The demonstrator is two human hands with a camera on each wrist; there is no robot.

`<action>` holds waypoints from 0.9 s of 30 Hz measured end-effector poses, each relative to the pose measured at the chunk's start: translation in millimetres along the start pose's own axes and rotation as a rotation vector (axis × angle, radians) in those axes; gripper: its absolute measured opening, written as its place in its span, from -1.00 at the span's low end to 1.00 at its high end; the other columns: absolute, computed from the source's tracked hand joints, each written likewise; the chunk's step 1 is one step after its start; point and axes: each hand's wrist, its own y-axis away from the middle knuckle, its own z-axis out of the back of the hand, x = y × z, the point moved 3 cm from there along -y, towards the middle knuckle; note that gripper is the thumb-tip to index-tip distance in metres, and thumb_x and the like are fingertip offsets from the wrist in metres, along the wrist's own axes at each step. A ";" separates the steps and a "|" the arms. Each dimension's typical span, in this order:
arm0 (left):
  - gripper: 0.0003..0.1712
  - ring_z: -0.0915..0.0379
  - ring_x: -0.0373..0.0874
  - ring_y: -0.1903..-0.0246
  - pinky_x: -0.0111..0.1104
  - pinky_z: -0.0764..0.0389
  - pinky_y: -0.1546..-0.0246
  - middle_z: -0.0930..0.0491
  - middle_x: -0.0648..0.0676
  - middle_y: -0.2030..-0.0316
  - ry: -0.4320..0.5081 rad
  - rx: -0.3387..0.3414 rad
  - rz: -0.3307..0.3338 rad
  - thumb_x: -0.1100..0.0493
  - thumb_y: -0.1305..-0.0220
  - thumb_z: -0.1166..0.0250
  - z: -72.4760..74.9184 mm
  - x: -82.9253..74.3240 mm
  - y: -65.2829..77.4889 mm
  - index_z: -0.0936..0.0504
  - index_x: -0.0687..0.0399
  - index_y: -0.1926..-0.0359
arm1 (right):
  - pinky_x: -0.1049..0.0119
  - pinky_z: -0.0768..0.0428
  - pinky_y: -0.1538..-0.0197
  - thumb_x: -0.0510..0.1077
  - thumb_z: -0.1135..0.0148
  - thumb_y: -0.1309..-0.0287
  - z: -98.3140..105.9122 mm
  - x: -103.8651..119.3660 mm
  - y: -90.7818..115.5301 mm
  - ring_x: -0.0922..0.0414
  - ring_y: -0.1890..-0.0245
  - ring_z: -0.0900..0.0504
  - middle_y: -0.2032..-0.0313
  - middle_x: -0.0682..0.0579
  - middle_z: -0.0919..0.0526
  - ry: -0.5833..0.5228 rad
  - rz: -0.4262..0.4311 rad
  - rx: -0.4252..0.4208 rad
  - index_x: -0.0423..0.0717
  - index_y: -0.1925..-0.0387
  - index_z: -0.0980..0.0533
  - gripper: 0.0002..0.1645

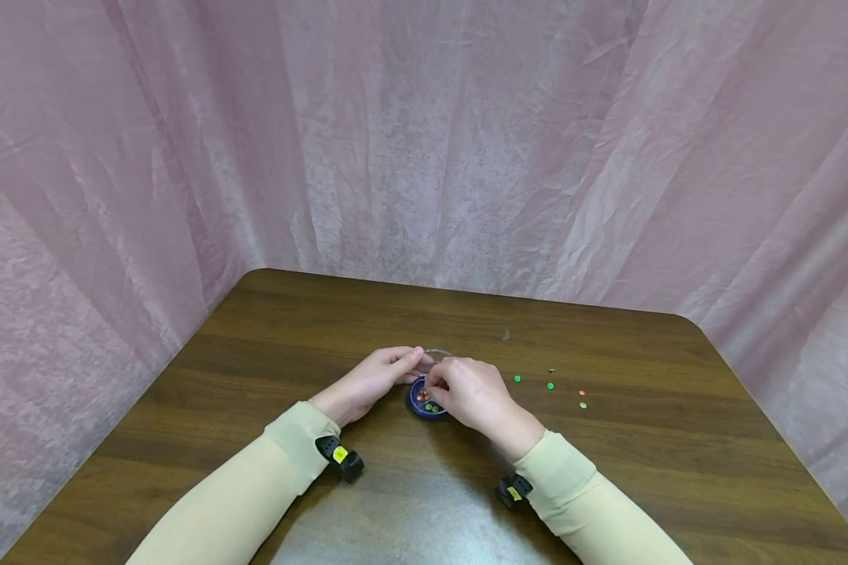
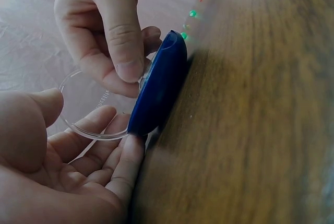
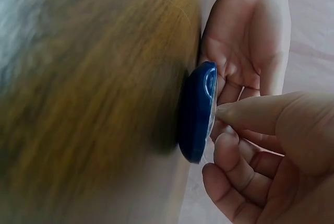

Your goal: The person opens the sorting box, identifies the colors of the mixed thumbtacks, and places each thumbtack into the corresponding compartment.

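A round blue case (image 1: 427, 413) sits on the table with orange and green thumbtacks (image 1: 431, 408) inside. Its clear round lid (image 2: 90, 136) stands swung out on the far side. My left hand (image 1: 374, 383) is beside the case with relaxed fingers; in the left wrist view its fingers lie behind the lid and a fingertip touches the case's edge. From the right, my right hand (image 1: 475, 395) reaches over the case, thumb and fingers bent down to its inside. Whatever lies between those fingertips is hidden in both wrist views.
Right of the case lie several loose tacks: green ones (image 1: 550, 386), an orange one (image 1: 583, 393) and a paler one (image 1: 583, 406). A small clear piece (image 1: 506, 335) lies farther back. Pink curtains (image 1: 424, 157) hang behind the brown wooden table (image 1: 650, 471).
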 end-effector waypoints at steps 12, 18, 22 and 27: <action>-0.48 -0.59 0.08 -0.34 -0.08 -0.54 -0.46 -0.69 0.22 -0.30 -0.002 -0.003 -0.003 -0.05 -0.81 -0.08 0.6 0.3 0.1 -0.69 0.28 -0.32 | 0.19 -0.62 0.37 -0.18 -0.57 -0.28 18.6 -12.7 14.4 0.30 0.42 -0.60 0.40 0.33 -0.66 -0.028 -0.029 -0.029 0.16 0.32 -0.79 -0.87; -0.45 -0.58 0.11 -0.34 -0.06 -0.52 -0.47 -0.67 0.30 -0.31 -0.002 0.002 -0.021 -0.02 -0.82 -0.06 -0.1 1.7 -0.1 -0.65 0.38 -0.33 | 0.19 -0.62 0.35 -0.17 -0.59 -0.28 26.3 -30.7 25.9 0.29 0.40 -0.61 0.40 0.33 -0.66 -0.021 -0.083 -0.028 0.18 0.34 -0.78 -0.85; -0.46 -0.59 0.11 -0.31 -0.05 -0.52 -0.46 -0.68 0.29 -0.29 -0.002 -0.003 -0.025 -0.01 -0.82 -0.06 -0.3 2.4 -0.3 -0.67 0.39 -0.31 | 0.19 -0.63 0.32 -0.20 -0.56 -0.28 31.1 -46.1 36.0 0.29 0.38 -0.62 0.39 0.33 -0.66 -0.013 -0.120 -0.028 0.19 0.36 -0.75 -0.82; -0.48 -0.61 0.11 -0.30 -0.06 -0.54 -0.45 -0.69 0.29 -0.28 0.002 0.000 -0.043 0.01 -0.82 -0.06 0.1 3.4 -1.7 -0.67 0.40 -0.29 | 0.15 -0.64 0.32 -0.22 -0.53 -0.29 39.8 -64.6 48.0 0.27 0.37 -0.63 0.38 0.30 -0.70 -0.002 -0.155 -0.041 0.17 0.35 -0.76 -0.82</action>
